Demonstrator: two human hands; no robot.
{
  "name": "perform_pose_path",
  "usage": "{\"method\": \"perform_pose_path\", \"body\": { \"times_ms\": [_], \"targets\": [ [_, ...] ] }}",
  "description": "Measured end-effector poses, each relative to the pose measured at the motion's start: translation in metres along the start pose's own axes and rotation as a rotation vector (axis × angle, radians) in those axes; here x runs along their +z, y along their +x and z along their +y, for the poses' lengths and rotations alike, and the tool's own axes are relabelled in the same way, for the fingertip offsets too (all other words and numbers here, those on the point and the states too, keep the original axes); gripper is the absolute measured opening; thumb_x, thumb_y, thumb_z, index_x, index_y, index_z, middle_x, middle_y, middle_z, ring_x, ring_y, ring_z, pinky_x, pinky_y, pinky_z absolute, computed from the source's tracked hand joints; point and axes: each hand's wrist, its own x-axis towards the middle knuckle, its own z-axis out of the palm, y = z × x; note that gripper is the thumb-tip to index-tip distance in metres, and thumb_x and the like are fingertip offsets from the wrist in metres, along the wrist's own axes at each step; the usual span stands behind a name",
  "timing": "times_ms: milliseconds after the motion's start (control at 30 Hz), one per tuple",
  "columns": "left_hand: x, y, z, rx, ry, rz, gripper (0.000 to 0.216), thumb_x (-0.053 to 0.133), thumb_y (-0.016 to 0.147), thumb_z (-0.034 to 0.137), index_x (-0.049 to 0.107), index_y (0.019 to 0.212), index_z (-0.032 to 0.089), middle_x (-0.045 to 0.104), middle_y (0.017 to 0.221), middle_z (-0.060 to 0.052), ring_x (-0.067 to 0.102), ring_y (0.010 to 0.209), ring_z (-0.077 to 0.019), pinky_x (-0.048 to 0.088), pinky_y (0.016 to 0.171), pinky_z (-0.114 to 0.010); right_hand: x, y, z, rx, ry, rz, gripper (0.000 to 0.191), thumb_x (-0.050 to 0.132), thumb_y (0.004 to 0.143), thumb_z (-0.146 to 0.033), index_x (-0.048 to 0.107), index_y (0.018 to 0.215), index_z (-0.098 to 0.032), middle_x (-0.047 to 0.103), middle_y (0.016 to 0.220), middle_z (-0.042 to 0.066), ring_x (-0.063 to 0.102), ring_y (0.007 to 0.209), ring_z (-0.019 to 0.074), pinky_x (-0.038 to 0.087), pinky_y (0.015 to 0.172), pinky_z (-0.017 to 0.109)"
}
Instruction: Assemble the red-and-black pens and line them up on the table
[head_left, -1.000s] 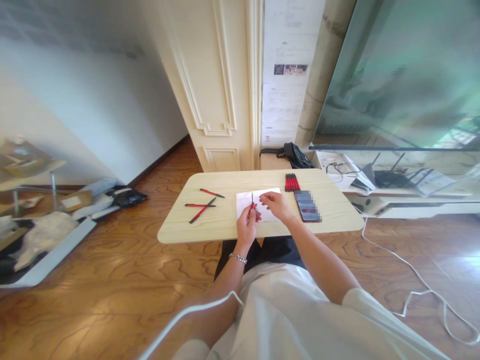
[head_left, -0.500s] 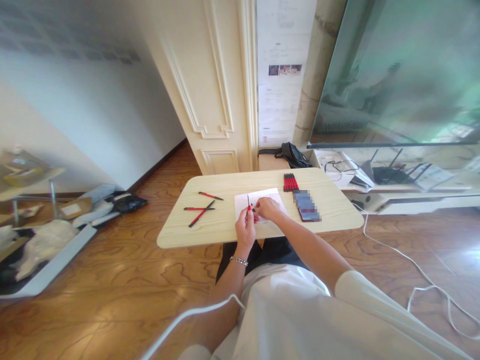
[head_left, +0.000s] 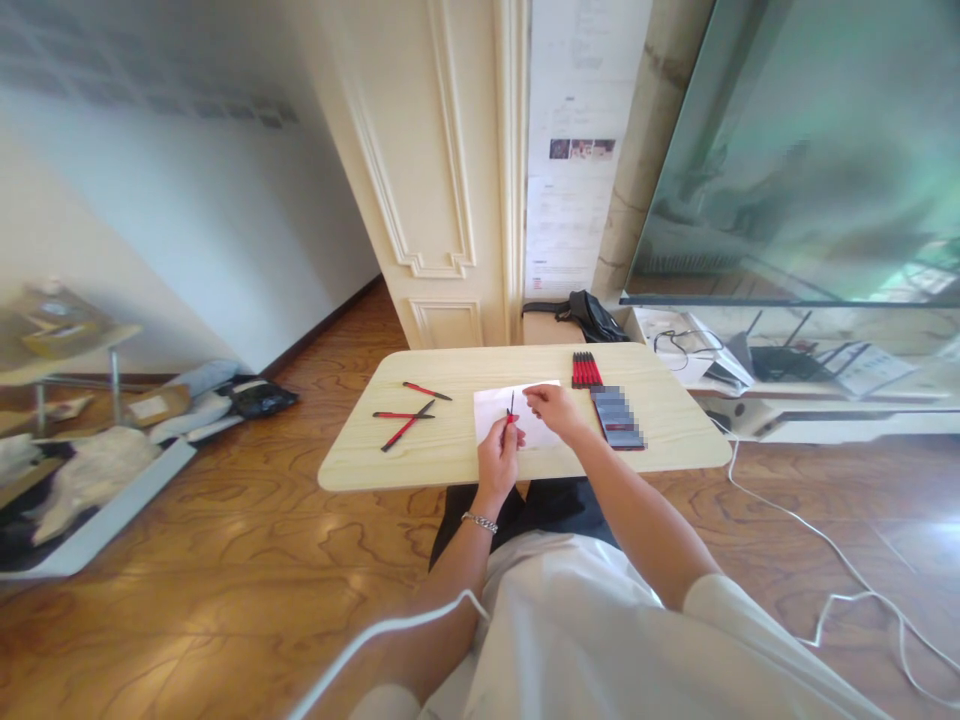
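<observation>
My left hand (head_left: 498, 458) is closed around a red and black pen (head_left: 511, 413), held upright with its thin dark end pointing away from me. Just to the right, my right hand (head_left: 553, 407) hovers over a white sheet of paper (head_left: 489, 404) with thumb and fingers pinched together. Whatever sits in that pinch is too small to name. To the left of my hands lie three more red and black pens; one pen (head_left: 426, 391) is apart, while a flat pen (head_left: 390, 415) and a slanted pen (head_left: 403, 432) cross each other.
A row of several red and black pens (head_left: 586, 370) lies at the table's back right, behind a phone (head_left: 617, 420) with a blurred screen. The pale wooden table (head_left: 352, 455) has rounded corners. A black bag (head_left: 592, 315) rests beyond it. A white cable (head_left: 795, 515) trails over the floor.
My right hand has drawn away from the pen, upward and to the right. The left hand keeps hold of the pen. The camera view has shifted slightly.
</observation>
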Motion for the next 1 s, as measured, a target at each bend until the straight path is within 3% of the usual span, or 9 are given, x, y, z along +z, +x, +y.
{"method": "perform_pose_path", "body": {
  "times_ms": [100,233,367,1000],
  "targets": [
    [0.001,0.000,-0.002,-0.002,0.003,0.005,0.043,0.044,0.090,0.050,0.060,0.110,0.016,0.065,0.079,-0.004,0.061,0.069,-0.0133,0.049,0.069,-0.026,-0.010,-0.005,-0.018,-0.033,0.328,0.032,0.027,0.059,0.076,-0.036,0.066,0.094,-0.017,0.066,0.080,0.004,0.057,0.066,0.0114,0.042,0.057,0.023],
    [0.001,0.000,-0.004,-0.010,0.007,-0.006,0.042,0.044,0.090,0.050,0.060,0.110,0.017,0.064,0.077,-0.003,0.060,0.069,-0.0130,0.048,0.069,-0.026,-0.012,-0.014,-0.039,-0.029,0.492,0.013,0.031,0.067,0.070,-0.041,0.064,0.091,-0.018,0.067,0.087,0.005,0.057,0.070,0.0109,0.039,0.056,0.020],
    [0.000,0.000,-0.006,-0.007,0.011,-0.031,0.041,0.044,0.091,0.048,0.060,0.111,0.017,0.064,0.077,-0.003,0.060,0.069,-0.0130,0.048,0.069,-0.026,-0.006,-0.017,-0.042,0.001,0.536,-0.034,0.033,0.069,0.069,-0.044,0.064,0.089,-0.018,0.067,0.089,0.005,0.057,0.071,0.0104,0.037,0.056,0.019],
    [-0.001,0.000,-0.005,-0.003,0.031,-0.043,0.039,0.045,0.091,0.047,0.061,0.110,0.017,0.065,0.078,-0.004,0.060,0.070,-0.0134,0.048,0.070,-0.026,-0.001,-0.016,-0.038,0.035,0.519,-0.008,0.032,0.070,0.067,-0.044,0.064,0.087,-0.018,0.069,0.087,0.005,0.057,0.068,0.0101,0.037,0.055,0.020]
  ]
}}
